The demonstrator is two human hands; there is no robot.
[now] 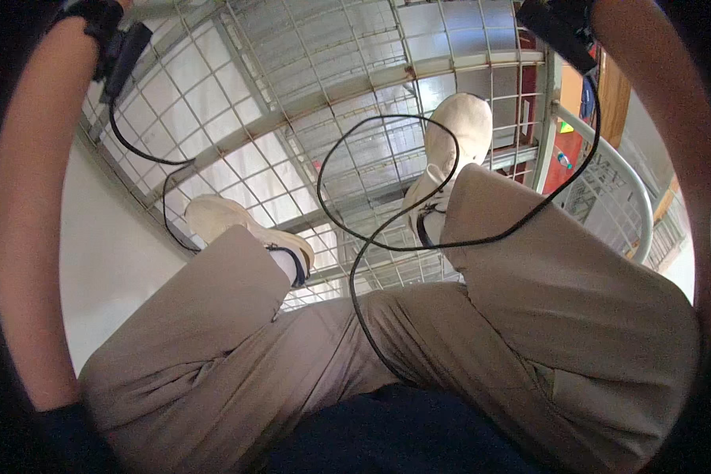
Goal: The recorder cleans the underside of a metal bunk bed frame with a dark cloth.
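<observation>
Both my hands are out of view past the top edge of the picture. My left forearm rises along the left side, with a black strapped device at the wrist. On the right side my right forearm also reaches up, with a similar black device at its wrist. A thin black cable hangs from the devices and makes a loose loop before me. Under and in front of me is a rusty welded-wire mesh on a metal frame. My left shoe and right shoe, both off-white, are at the mesh.
A pale wall stands close on the left. At the right are a curved white metal rail with mesh inside, a red surface with a small bottle, and a wooden board. Blurred grey surfaces show through the mesh.
</observation>
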